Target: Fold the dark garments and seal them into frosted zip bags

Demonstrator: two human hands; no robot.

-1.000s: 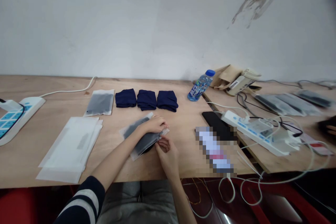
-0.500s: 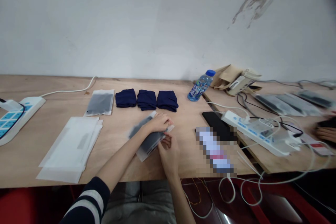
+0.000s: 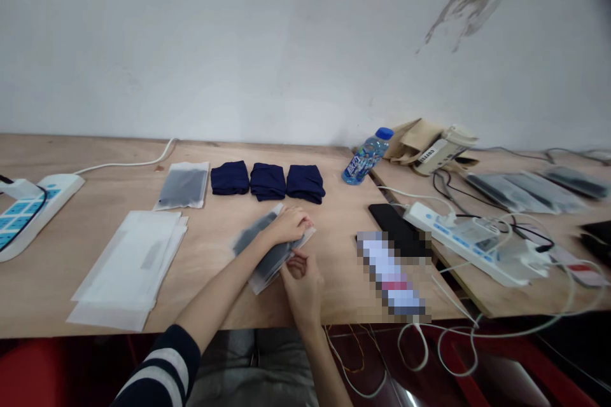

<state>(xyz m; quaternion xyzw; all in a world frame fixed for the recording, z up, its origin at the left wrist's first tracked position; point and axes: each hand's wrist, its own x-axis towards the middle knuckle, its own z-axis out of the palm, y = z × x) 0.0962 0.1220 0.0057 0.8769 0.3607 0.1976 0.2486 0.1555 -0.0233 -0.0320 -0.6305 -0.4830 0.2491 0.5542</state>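
Observation:
A frosted plastic bag (image 3: pixel 268 265) with dark folded cloth inside lies slanted on the table in front of me. My left hand (image 3: pixel 290 225) reaches across its upper part, fingers together and bent at the far right edge, holding the bag. Along the right edge of the same bag, the thumb and forefinger of my right hand (image 3: pixel 305 276) are closed in a pinch. What exactly is between those fingertips is too small to make out. Behind the bag sit three folded navy cloth pieces (image 3: pixel 268 181) in a row. Left of them lies another filled frosted bag (image 3: pixel 182 187).
Flat frosted bags (image 3: pixel 126 267) are stacked at left, near a power strip (image 3: pixel 42 203). To the right stand a drink bottle (image 3: pixel 366 158), a black phone (image 3: pixel 398 229), a blurred-out phone (image 3: pixel 391 273) and another power strip (image 3: pixel 463 245) with cables. More filled bags (image 3: pixel 525 191) lie beyond.
My right hand's pinch has slid a little down and left along the bag's edge. My left hand stays on the bag. Another person's hand at the far right has left the view.

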